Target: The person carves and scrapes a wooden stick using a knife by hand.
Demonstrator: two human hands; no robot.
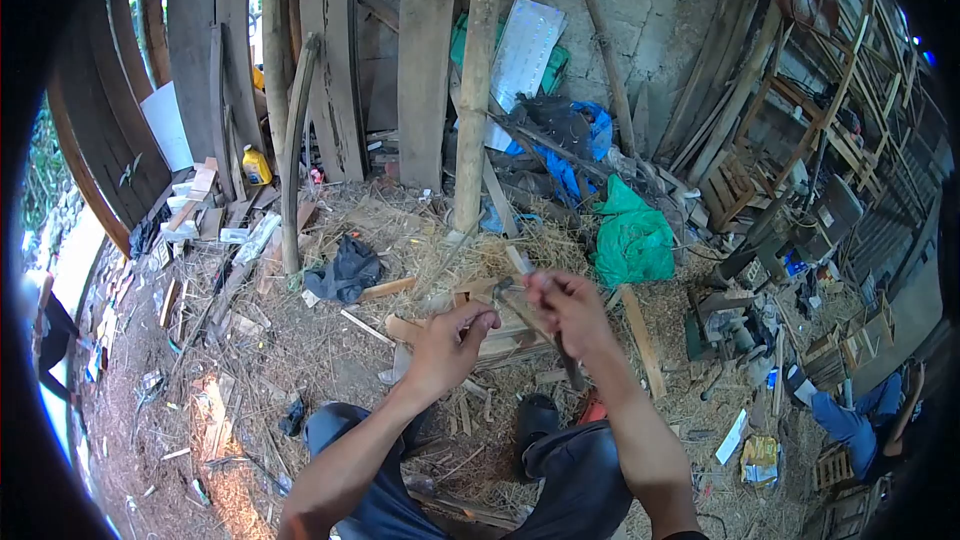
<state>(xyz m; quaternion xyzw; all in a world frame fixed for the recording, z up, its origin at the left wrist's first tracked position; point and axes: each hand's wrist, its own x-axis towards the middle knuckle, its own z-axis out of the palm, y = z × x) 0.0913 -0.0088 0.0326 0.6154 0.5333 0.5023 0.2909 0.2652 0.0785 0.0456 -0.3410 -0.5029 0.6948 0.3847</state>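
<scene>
Both of my hands are raised in front of me, above the straw and wood scraps. My left hand has its fingers curled in a pinch, and whatever is between the fingertips is too small to make out. To its right, my right hand is closed, with thumb and fingers together near a small pale piece; whether it grips that piece is unclear. The hands are apart. Beneath them lie wood blocks and a hammer-like tool, partly hidden.
A wooden post stands ahead, with a green bag to its right and a dark cloth to its left. A yellow bottle is farther left. Another person's legs show at lower right.
</scene>
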